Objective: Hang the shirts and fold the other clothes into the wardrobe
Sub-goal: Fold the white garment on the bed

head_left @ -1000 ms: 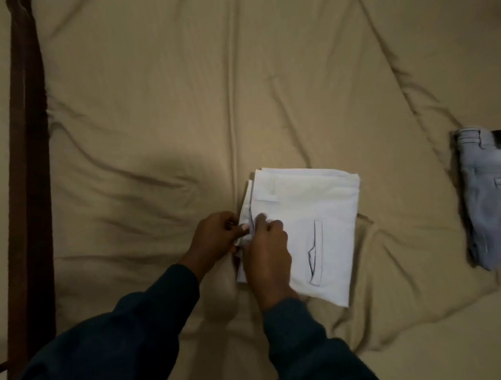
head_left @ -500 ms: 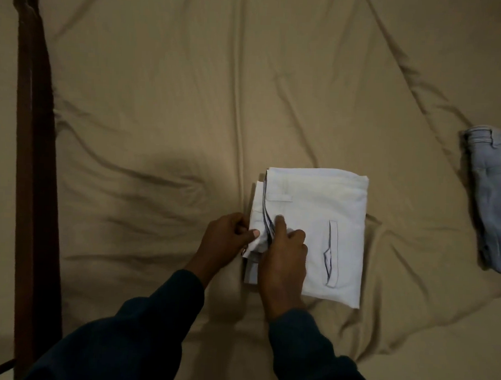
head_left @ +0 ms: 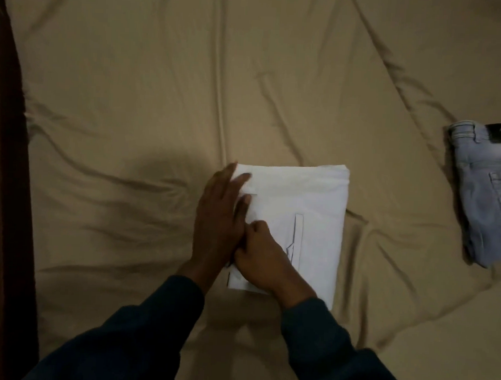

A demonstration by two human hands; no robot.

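A folded white garment (head_left: 314, 210) with a welt pocket lies flat on the tan bed sheet (head_left: 161, 99), a little right of centre. My left hand (head_left: 219, 217) lies flat along its left edge, fingers straight and pressing down on the fabric. My right hand (head_left: 265, 253) rests on the garment's lower left part with its fingers curled against the cloth beside the left hand. Whether those fingers pinch any fabric is hidden. Folded light-blue jeans (head_left: 484, 194) lie at the right edge of the bed.
A dark wooden bed frame rail (head_left: 4, 207) runs down the left side. The sheet is wrinkled, with ridges running between the white garment and the jeans. My dark sleeves fill the bottom of the view.
My left hand has let go of the garment's left-edge layers and spread flat over that edge. My right hand slid down slightly. The layered edge now lies flattened.
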